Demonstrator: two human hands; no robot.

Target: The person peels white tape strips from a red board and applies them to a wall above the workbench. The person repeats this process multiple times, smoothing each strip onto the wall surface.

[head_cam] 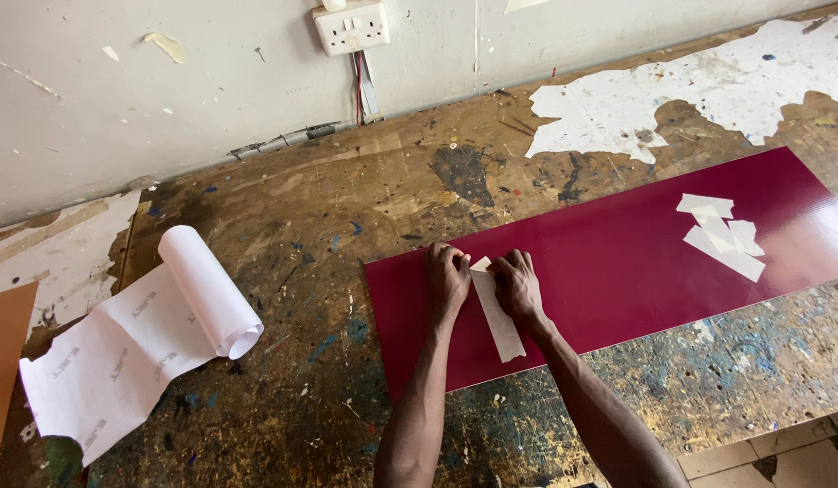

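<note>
**Two hands pinch a pale strip on a maroon sheet**

Both hands meet at the top end of a narrow off-white paper strip [497, 316] that lies on a glossy maroon sheet [617, 262]. The left hand [447, 278] is curled, fingertips pressed down at the strip's upper left corner; the right hand [516, 283] is curled the same way just beside it, fingers closed on the strip's upper edge, where a small corner of the paper stands up between the two hands. The strip runs from the hands back toward the person, slightly slanted, its lower end near the sheet's near edge.

The maroon sheet lies flat and long across a paint-spattered wooden workbench [301, 271], its left end close to the hands. Further right on the sheet, well apart from the hands, sits a small heap of similar pale strips [721, 235], overlapping one another. Left of the sheet, on the bench, a partly unrolled white paper roll [202, 285] lies with its loose end spread toward the near edge. A white double wall socket [351, 25] is mounted on the wall behind the bench.
</note>
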